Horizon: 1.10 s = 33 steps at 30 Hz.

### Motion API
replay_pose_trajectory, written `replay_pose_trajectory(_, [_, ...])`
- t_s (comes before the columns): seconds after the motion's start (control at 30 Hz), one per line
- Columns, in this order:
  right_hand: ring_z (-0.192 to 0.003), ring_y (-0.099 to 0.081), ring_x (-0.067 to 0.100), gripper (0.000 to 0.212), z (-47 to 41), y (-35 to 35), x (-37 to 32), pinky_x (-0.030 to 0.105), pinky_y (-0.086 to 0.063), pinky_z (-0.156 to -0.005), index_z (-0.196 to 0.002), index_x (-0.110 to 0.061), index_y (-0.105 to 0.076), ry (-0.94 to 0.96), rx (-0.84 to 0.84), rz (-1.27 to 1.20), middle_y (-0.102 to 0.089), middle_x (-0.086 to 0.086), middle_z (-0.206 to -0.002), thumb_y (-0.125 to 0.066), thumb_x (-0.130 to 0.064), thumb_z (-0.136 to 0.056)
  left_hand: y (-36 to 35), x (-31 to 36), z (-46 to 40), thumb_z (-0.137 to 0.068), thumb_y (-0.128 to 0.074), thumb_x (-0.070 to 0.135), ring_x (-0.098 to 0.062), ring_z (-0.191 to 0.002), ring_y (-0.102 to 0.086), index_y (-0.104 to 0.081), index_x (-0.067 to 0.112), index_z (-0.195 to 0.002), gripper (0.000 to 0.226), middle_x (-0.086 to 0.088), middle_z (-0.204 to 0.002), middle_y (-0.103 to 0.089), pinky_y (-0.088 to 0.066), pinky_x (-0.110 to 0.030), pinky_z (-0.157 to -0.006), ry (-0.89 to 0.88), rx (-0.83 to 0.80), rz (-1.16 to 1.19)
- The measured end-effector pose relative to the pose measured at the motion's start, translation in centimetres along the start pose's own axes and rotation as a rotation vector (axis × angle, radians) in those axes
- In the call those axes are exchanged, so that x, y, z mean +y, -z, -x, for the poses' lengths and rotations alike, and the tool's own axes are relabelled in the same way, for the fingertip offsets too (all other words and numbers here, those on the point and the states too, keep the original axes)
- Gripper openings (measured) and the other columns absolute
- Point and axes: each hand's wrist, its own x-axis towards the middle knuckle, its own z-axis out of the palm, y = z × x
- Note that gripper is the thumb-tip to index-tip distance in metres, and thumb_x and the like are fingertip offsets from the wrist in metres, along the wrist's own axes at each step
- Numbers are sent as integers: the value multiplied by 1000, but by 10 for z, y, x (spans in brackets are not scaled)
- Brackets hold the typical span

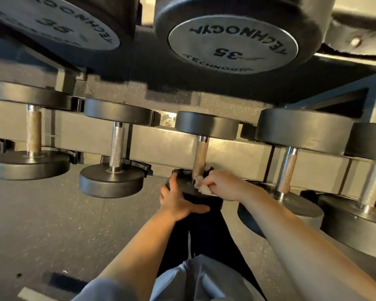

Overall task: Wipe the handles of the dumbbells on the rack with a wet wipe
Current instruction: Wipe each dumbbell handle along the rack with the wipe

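Several dumbbells lie across the lower rail of the rack. The middle dumbbell has a knurled handle and a black near head. My right hand pinches a white wet wipe against the bottom of that handle, where it meets the near head. My left hand grips the near head from the left and underneath, fingers over its rim, thumb stretched to the right.
Neighbouring dumbbells sit close on both sides: one handle to the left, another handle to the right. Big 35 dumbbells hang overhead on the upper shelf. Speckled grey floor lies below left. My dark trousers and light shirt fill the bottom centre.
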Motion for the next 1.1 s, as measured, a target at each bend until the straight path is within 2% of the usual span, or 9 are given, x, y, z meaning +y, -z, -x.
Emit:
replay_pose_trajectory(0.17, [-89, -50, 11, 32, -1, -5, 6, 19, -38, -71, -120, -25, -65, -57, 77, -143, -51, -7, -101, -44, -14, -99, -1, 1, -2, -50, -94, 32, -35, -144, -13, 6, 34, -151, 143, -8, -154, -5, -23, -49, -117, 28, 1, 7])
replay_pose_trajectory(0.27, [-102, -58, 19, 27, -1, -14, 4, 29, -46, -88, -113, -19, -69, -68, 172, -159, -63, 1, -111, -49, -17, -96, -1, 1, -3, -49, -95, 30, -34, -143, -17, 3, 36, -151, 142, -7, -152, -8, -25, -48, -117, 35, -2, 26])
replay_pose_trajectory(0.37, [-97, -61, 25, 23, -6, -20, 6, 33, -48, -85, -101, -13, -72, -148, 236, -106, -65, 8, -106, -52, -21, -95, 0, 0, -5, -47, -96, 29, -34, -142, -19, 1, 36, -151, 142, -8, -150, -9, -24, -47, -117, 28, -7, 43])
replay_pose_trajectory(0.53, [-95, -53, 18, 23, -20, -14, 7, 21, -36, -76, -107, -11, -69, -228, 125, -166, -60, 8, -117, -51, -14, -93, 2, 4, -6, -51, -95, 30, -34, -144, -14, 5, 37, -151, 142, -6, -153, -6, -22, -49, -118, 82, -41, 20])
replay_pose_trajectory(0.63, [-89, -49, 15, 25, -9, -13, 9, 21, -33, -74, -101, -12, -70, -179, 107, -193, -61, 7, -113, -47, -12, -94, 1, 3, -8, -49, -95, 30, -33, -145, -12, 7, 36, -151, 144, -7, -154, -4, -21, -48, -118, 86, -35, 24])
replay_pose_trajectory(0.73, [-91, -51, 13, 26, 0, -10, 10, 23, -35, -75, -109, -16, -69, -141, 67, -206, -60, 3, -107, -46, -14, -95, 1, 1, -9, -50, -95, 30, -33, -146, -10, 8, 34, -151, 145, -9, -155, -1, -19, -46, -119, 78, -44, 33])
replay_pose_trajectory(0.87, [-87, -52, 16, 24, -9, -11, 7, 22, -36, -73, -103, -13, -72, -195, 140, -166, -56, 0, -92, -49, -16, -95, 2, 4, -8, -49, -95, 31, -35, -145, -12, 8, 36, -151, 145, -8, -155, -2, -21, -48, -118, 96, -43, 15])
replay_pose_trajectory(1.0, [-109, -57, 24, 33, -27, -15, 1, 27, -46, -91, -121, -9, -60, -321, 155, -44, -59, 8, -121, -58, -19, -90, 0, 11, -7, -52, -95, 22, -35, -146, -12, 12, 42, -149, 146, -7, -155, -4, -24, -51, -117, 153, -8, 12])
replay_pose_trajectory(1.1, [-115, -56, 26, 36, -29, -18, -2, 28, -44, -92, -126, -8, -56, -391, 181, -47, -55, 12, -127, -55, -22, -92, -4, 16, -8, -51, -95, 18, -33, -146, -12, 14, 46, -148, 148, -5, -154, -4, -28, -51, -115, 173, 26, -6])
